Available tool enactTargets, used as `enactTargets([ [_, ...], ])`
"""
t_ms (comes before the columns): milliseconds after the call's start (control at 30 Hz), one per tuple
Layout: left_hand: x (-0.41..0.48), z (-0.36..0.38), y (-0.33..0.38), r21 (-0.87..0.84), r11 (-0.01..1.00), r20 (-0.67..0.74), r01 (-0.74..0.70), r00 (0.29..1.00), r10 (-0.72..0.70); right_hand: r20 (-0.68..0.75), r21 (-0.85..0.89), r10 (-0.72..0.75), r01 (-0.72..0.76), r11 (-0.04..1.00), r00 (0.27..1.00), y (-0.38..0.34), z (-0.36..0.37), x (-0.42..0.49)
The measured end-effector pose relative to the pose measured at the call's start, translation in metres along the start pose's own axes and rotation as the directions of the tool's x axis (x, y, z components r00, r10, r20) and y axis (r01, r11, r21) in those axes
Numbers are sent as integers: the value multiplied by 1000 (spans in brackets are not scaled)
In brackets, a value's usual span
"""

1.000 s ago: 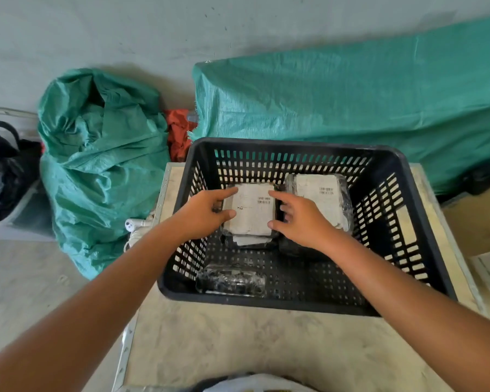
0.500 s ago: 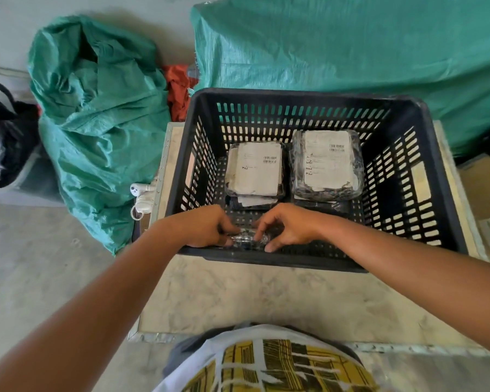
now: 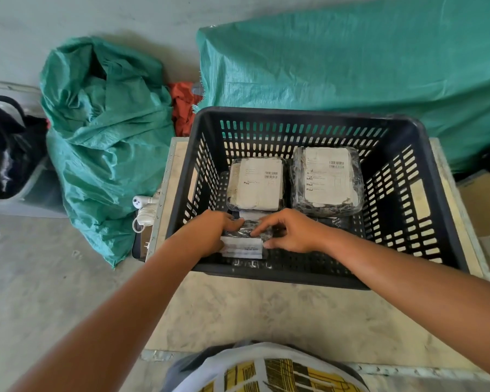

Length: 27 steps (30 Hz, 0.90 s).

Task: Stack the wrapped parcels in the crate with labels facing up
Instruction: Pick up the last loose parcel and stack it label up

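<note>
A big green bag [image 3: 105, 142] sits on the floor at the left. Next to it is a table [image 3: 266, 315] with a black crate [image 3: 413, 210] on top. The left hand [image 3: 210, 236] and the right hand [image 3: 292, 230] are close together at the front of the crate. Both grip a small wrapped parcel [image 3: 242, 246] from its two sides. Behind it lie two more parcels side by side, a middle parcel [image 3: 256, 185] and a right parcel [image 3: 327, 179], their white labels facing up.
</note>
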<state>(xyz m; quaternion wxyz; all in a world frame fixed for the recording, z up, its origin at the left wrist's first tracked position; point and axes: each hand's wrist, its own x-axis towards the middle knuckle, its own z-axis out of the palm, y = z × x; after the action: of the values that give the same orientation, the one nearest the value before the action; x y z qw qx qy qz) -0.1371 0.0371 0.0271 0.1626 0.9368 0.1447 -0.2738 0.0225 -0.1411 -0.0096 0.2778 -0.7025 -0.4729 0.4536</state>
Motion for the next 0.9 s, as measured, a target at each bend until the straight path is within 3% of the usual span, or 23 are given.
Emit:
enactTargets([
  [167,-5,3,0,-177,978,-217,-109,974,69,-161,45,-43,51,998,986,-11,-20,-15],
  [267,-15,0,4,-260,924,-487,-281,864,126,-257,95,-52,79,992,965,-22,-39,-34],
  [400,-32,-18,18,-453,755,-704,-474,710,24,-389,220,-65,161,962,919,-44,-75,-62],
  [467,-38,-31,26,-485,666,-741,-566,671,30,-429,340,-63,226,913,901,-57,-96,-73],
  [600,-45,-58,40,-495,609,-754,-620,655,54,-477,526,-69,347,776,876,-75,-132,-81],
  [667,-47,-74,44,-550,574,-737,-607,676,9,-515,521,-68,375,767,854,-83,-142,-78],
  [800,-45,-96,45,-645,516,-685,-564,725,-63,-642,324,-137,429,843,755,-92,-144,-67],
  [900,-36,-100,40,-714,435,-647,-548,755,-110,-621,348,-141,433,832,771,-91,-137,-60],
])
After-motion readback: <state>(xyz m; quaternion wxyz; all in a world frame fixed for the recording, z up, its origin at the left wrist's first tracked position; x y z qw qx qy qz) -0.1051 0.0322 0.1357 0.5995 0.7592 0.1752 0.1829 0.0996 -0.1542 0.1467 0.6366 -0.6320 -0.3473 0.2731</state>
